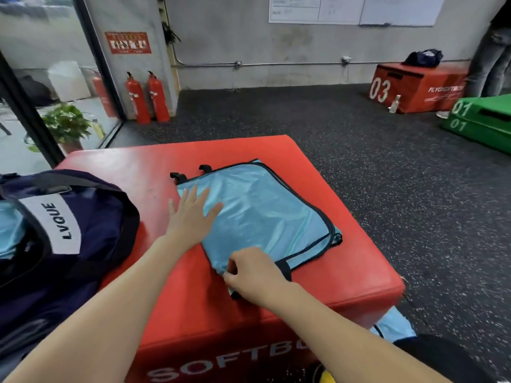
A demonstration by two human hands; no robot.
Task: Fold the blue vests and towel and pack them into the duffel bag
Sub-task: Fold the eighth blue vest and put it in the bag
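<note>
Left hand [190,217] flat, spread on blue vest [262,211]; right hand [254,273] pinching its near corner, fingertips hidden.

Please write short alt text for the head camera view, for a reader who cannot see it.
A person's left hand presses flat on a blue vest lying on a red foam box, while the right hand pinches its near edge. A navy duffel bag sits open at the left.
</note>
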